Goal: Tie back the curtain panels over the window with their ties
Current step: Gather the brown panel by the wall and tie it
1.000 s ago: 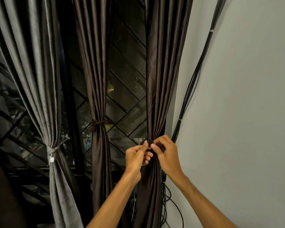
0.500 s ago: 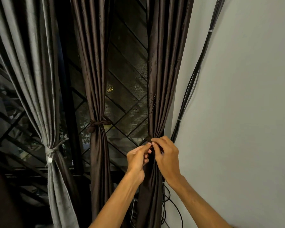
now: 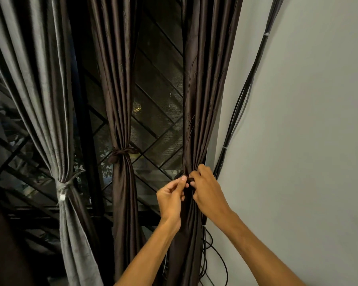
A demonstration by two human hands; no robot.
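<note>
Left hand and right hand pinch tie between them

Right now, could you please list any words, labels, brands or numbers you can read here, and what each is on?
No text can be read in this view.
The small white tag on the tie of the grey curtain: too small to show any print.
Nothing else shows lettering.

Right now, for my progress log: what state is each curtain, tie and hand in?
Grey curtain: gathered, tied.
Middle brown curtain: gathered, tied.
Right brown curtain: gathered, being tied.
Its tie: pinched from both sides.
Left hand: pinches the tie.
Right hand: pinches the tie.
Cables: hanging along the wall.
</note>
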